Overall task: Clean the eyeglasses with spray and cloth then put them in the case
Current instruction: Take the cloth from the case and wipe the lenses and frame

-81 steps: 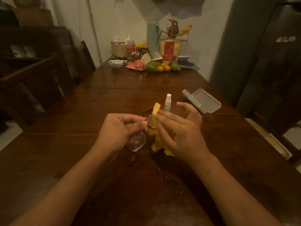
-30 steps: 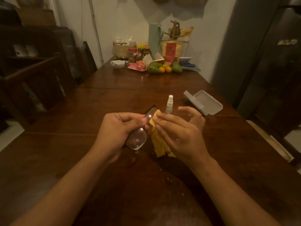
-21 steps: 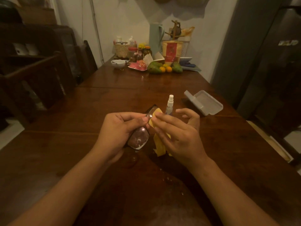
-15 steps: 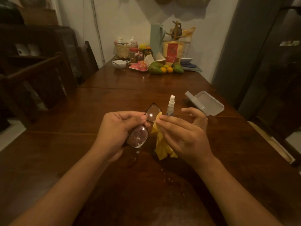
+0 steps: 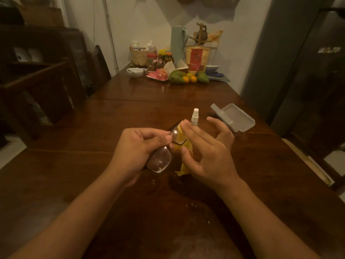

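Left hand (image 5: 138, 152) grips the eyeglasses (image 5: 160, 161) at the bridge, held above the table (image 5: 93, 184). The near lens shows white smears and is judged unwiped. The cloth (image 5: 183, 169) covers the far lens, pinched by the right hand (image 5: 207, 157). Recommended: light circular rubbing with the frame held firmly, then the smeared lens. The spray bottle (image 5: 195, 117) stands behind, and the case (image 5: 235, 118) lies open at the right.

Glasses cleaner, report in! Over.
Left hand grips dark-framed eyeglasses. Right hand pinches yellow cloth on far lens. Grey plastic case open. Nothing in the way.
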{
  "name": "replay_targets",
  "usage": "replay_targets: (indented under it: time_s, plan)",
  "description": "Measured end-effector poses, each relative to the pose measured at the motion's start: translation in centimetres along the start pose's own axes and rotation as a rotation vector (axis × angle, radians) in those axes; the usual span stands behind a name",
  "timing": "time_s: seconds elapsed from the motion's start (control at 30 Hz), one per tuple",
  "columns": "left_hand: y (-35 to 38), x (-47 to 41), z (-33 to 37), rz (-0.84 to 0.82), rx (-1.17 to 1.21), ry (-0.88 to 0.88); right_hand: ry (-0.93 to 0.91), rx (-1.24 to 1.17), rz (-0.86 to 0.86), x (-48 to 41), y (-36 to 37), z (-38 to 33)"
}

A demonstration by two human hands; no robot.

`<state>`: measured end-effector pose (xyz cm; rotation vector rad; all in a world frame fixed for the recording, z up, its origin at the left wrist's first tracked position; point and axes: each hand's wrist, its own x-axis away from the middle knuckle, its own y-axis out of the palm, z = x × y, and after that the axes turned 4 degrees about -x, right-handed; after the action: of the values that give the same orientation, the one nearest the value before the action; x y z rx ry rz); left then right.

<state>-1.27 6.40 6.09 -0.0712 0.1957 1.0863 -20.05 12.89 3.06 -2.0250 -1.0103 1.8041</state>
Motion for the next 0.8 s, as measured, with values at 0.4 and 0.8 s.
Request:
replay_targets:
  time_s: [0.4,0.8]
  plan:
    - [0.1,0.1,0.2,-0.008,-0.026,0.019,-0.025,-0.025,-0.042,-0.1,0.1,0.7]
    - [-0.1,-0.1,0.0,-0.001,-0.047,0.025,-0.099,-0.057,0.098,0.1,0.1,1.0]
